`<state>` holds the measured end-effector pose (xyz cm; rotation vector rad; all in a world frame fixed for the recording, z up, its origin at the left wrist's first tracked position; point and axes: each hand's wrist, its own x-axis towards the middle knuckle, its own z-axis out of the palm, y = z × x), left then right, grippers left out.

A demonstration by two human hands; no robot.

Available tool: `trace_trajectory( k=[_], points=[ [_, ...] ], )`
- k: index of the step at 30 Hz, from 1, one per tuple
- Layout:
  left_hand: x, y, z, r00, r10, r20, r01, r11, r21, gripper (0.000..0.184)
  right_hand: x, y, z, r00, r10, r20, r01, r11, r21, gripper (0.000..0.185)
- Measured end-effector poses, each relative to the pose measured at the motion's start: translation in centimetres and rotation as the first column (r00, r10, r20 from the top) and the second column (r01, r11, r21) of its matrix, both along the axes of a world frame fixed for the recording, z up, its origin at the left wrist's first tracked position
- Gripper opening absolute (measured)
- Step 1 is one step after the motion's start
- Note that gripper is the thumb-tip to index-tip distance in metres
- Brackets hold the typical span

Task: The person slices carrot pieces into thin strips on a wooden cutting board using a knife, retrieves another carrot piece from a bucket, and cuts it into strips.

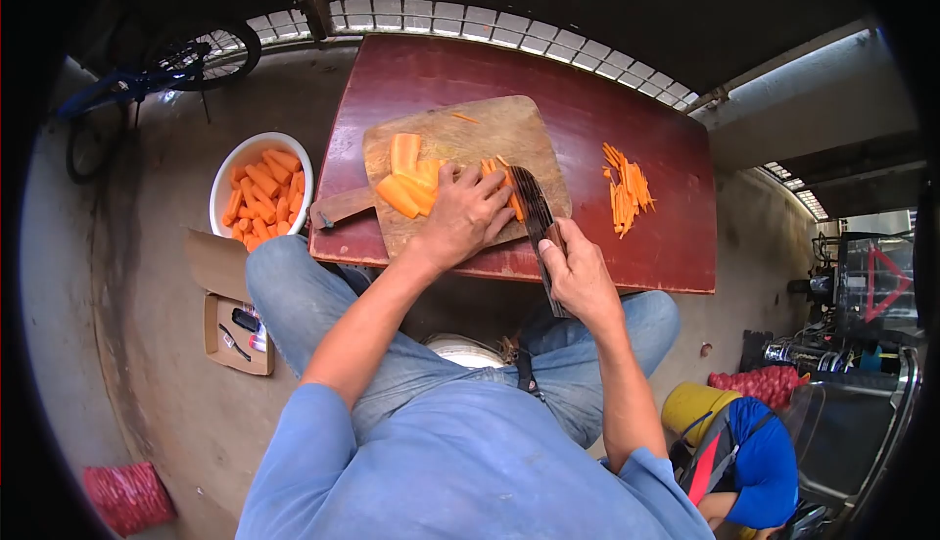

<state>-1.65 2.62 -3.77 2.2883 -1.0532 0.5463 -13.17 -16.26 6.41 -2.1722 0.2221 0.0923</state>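
On a wooden cutting board (480,114), my left hand (467,209) presses down with bent fingers on carrot slices (516,205). My right hand (580,271) grips a knife (532,202) with a broad, dark blade, its edge beside the left fingertips and the cut carrot. Thick flat carrot pieces (404,178) lie left of my left hand. A few thin carrot sticks (465,117) rest near the board's far edge. To the right of the board, a pile of carrot sticks (627,190) lies directly on the dark red table (666,246).
Left of the table stands a white bucket (217,187) of peeled carrots. Below it is an open cardboard box (223,339) with small items. A bicycle (201,55) stands behind. Red mesh sacks (127,498), a yellow bucket (697,408) and a person in blue (769,467) are around me.
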Motion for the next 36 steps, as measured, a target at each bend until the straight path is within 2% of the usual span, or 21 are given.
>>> trace_trajectory(
  k=[2,9,15,21,29,36],
  points=[
    [0.2,0.1,-0.1,1.0,-0.001,-0.009,0.001,1.0,0.003,0.03,0.3,-0.3,-0.1,0.998,0.016,-0.056,-0.014,0.999,0.033,0.022],
    [0.1,0.2,0.2,1.0,0.001,-0.005,-0.001,1.0,0.002,0.026,0.2,-0.1,1.1,0.997,0.004,-0.082,0.0,0.999,0.045,0.022],
    [0.0,0.1,0.1,1.0,0.003,0.022,-0.004,0.999,0.038,0.026,0.6,-0.3,1.1,0.995,0.059,-0.075,-0.063,0.997,-0.051,0.02],
    [0.0,-0.1,0.0,0.999,0.009,0.044,-0.012,0.998,0.069,0.027,2.8,-1.0,-0.9,0.989,0.145,0.015,-0.142,0.981,-0.134,0.022],
    [-0.2,0.0,0.2,0.999,0.016,0.045,-0.017,1.0,0.014,0.027,1.9,-0.9,1.5,0.993,0.117,-0.023,-0.119,0.986,-0.116,0.024],
    [-0.1,-0.1,0.0,0.999,0.013,0.035,-0.014,0.999,0.051,0.028,1.6,-1.2,1.7,0.992,0.1,-0.08,-0.108,0.988,-0.11,0.022]
  ],
)
